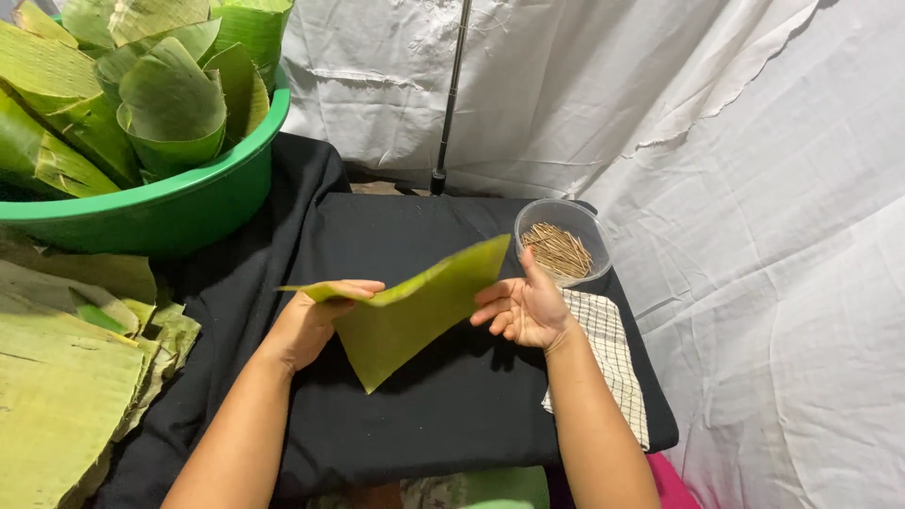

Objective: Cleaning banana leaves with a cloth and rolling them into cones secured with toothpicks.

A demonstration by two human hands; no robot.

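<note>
leaf piece [415, 306] between left hand [316, 320] and right hand [528, 309], above black cloth [443, 415]

Two bare forearms entering from bottom of frame, sleeveless, ringless; left hand [316, 325] and right hand [528, 311] ungloved.

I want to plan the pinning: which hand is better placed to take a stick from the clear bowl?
Probably the right hand: it is beside the clear bowl of sticks, while the left hand holds the banana leaf piece.
</note>
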